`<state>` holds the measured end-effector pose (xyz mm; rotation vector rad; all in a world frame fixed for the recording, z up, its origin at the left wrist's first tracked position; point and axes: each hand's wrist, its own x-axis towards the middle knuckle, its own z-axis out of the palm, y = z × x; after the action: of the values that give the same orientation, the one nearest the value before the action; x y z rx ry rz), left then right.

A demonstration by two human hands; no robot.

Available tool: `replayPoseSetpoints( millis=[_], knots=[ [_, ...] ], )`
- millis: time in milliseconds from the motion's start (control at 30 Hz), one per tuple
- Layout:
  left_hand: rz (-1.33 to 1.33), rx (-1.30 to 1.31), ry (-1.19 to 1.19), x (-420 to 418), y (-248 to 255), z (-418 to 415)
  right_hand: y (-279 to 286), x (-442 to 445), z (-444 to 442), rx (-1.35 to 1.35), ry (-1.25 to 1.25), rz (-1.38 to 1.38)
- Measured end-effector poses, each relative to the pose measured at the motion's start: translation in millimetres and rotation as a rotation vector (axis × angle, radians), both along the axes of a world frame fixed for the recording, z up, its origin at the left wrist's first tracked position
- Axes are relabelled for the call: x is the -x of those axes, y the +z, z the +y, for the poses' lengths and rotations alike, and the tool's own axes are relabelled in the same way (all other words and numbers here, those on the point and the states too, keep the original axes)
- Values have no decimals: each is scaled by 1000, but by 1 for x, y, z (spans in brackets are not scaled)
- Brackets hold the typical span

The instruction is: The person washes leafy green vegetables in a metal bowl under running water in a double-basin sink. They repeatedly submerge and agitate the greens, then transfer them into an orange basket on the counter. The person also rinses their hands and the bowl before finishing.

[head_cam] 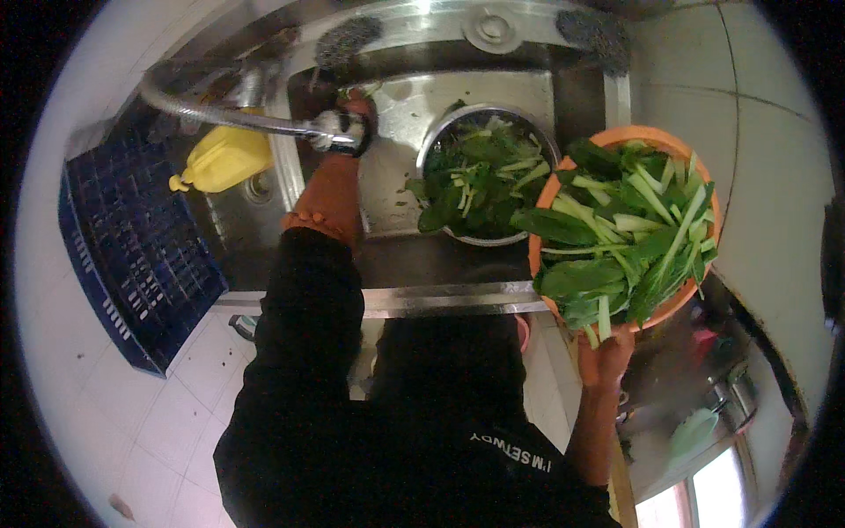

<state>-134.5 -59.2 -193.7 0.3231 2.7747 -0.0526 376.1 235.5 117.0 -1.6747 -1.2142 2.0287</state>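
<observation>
My right hand [604, 360] grips the near rim of an orange plastic basin [542, 237], heaped with cut leafy greens [620, 231]. The basin sits at the sink's right front corner, and some leaves overhang its edge. Over the stainless steel sink [389, 211] stretches my left arm, with a dark band at the wrist. My left hand [356, 102] is low in the sink's far left part, beyond the faucet spout [330, 135]; its fingers are partly hidden, with bits of green close by. Between the hands, a round metal bowl [426, 148] holds more greens [488, 171] in water.
A flexible metal faucet hose [218, 117] arches in from the left. Beside the sink lie a yellow plastic container [231, 158] and a dark blue crate [138, 244]. Dark scouring pads [346, 43] rest on the back ledge. A tiled wall [686, 112] borders the right.
</observation>
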Motion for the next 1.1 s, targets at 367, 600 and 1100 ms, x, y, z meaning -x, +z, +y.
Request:
replayPoseSetpoints(
  millis=[367, 600, 1100],
  knots=[
    [-58, -713, -125, -127, 176, 46, 25, 45, -14, 285, -250, 152],
    [-18, -680, 78, -93, 116, 27, 8, 20, -13, 193, -240, 81],
    [-48, -791, 289, -56, 104, 50, 15, 28, -11, -87, -20, -68]
  ],
)
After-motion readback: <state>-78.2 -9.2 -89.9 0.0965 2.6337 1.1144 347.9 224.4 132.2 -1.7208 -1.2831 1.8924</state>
